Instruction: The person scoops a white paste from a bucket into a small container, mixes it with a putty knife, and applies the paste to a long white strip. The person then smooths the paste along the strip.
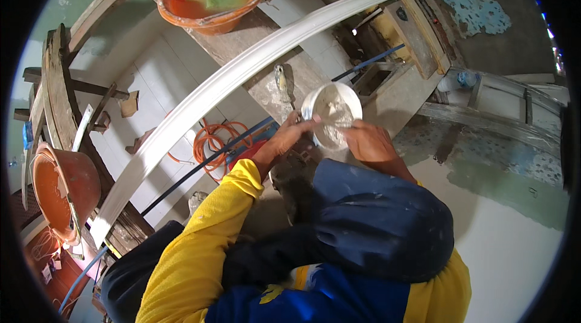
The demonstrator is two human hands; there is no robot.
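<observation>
White tub (350,97) with pale, pasty mix (336,112) inside sits between your two hands, ahead of your raised knee (381,214), its mouth turned up toward you. Your left hand (289,137) is at the near left of it, partly closed, with the thumb reaching to the rim; the fingers are mostly hidden, so you cannot tell how firmly they grip. Your right hand (370,141) is on the opposite side, fingers curled in at the near right edge of the opening; whether it has hold of a tool there, you cannot tell. Just left of the tub, beyond your left hand, a small hand tool (280,78) lies on the plank (257,90). Farther off, long white moulding (242,60) arches across the plank, and an orange basin (213,25) stands on the plank's far end.
</observation>
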